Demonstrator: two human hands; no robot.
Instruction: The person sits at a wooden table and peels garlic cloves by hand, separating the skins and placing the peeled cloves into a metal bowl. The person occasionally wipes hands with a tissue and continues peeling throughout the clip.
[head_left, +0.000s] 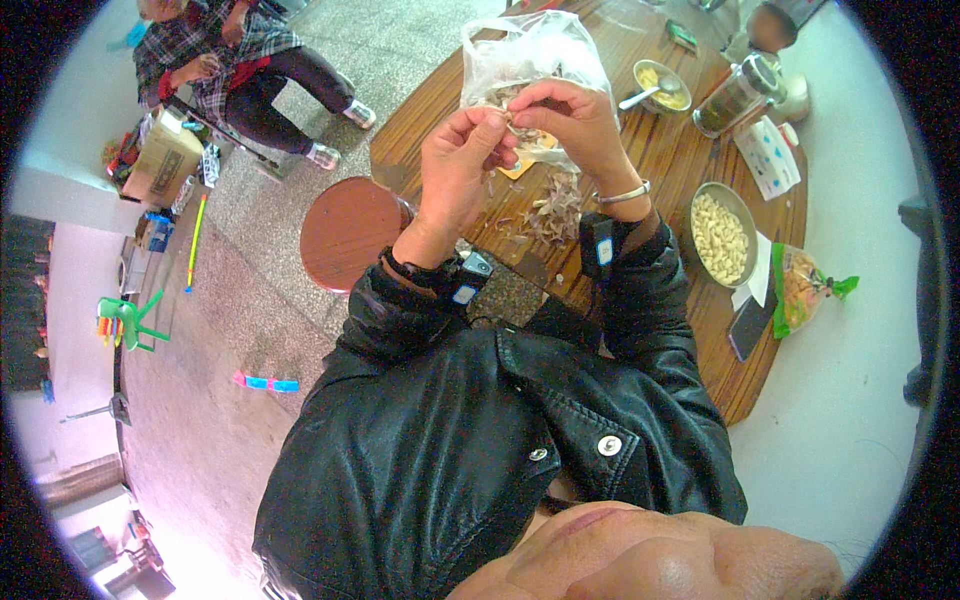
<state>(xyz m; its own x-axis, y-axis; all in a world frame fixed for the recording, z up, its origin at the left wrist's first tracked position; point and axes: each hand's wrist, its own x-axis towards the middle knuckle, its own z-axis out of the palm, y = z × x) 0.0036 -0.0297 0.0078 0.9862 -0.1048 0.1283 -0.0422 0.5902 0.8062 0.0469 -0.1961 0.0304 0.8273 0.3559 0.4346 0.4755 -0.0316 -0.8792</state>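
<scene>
My left hand (461, 161) and my right hand (574, 124) meet over the table, fingertips pinched together on a small garlic clove (509, 117). Most of the clove is hidden by the fingers. Just beyond them is a translucent white plastic bag (536, 52) holding papery skins. A loose heap of garlic skins (556, 210) lies on the wooden table (645, 195) below my hands, nearer to my body. Off to the right, a metal bowl (721, 234) is full of pale peeled cloves.
A bowl of yellow food (661, 87) with a spoon, a lidded glass jar (731, 97), a tissue pack (766, 159), a phone (750, 326) and a snack bag (796, 291) sit on the right. Left stands a round stool (352, 234). One person sits far left; another is at top right.
</scene>
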